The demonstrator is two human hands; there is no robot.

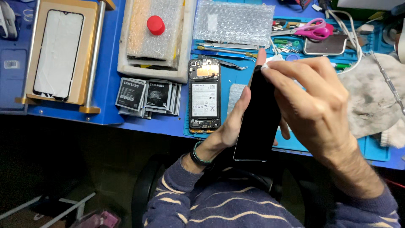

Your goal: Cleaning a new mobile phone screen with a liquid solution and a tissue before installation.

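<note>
Your left hand (236, 122) cradles a black screen (258, 116) from behind, thumb along its left edge and a fingertip showing above the top edge, so it is closed on the panel. Your right hand (314, 99) comes over the right side, fingers pinched on a small white wipe (270, 65) pressed to the screen's top corner. The screen stands nearly upright, tilted a little, held in the air just off the near edge of the blue mat (371, 147).

The panel looks thin, stiff and light, with a glossy face that is likely slippery and easy to smudge or crack. Judging by that, the long edges are the safest place to grip, as your left hand does, rather than the flat face or the corners.

Just left of the screen, an opened phone (204, 95) lies flat on the mat, back off and battery showing. Left of the phone sits a loose pile of batteries (147, 96). Behind the pile is a white foam tray (126, 50) with a red cap (155, 25) on top. Far left of the phone, a tan frame (90, 25) holds a glass sheet (59, 52). Behind the screen lie bubble wrap (234, 21) and tweezers (223, 62); pink scissors (310, 28) rest to its upper right, and a dirty cloth (367, 97) lies right of your right hand.
</note>
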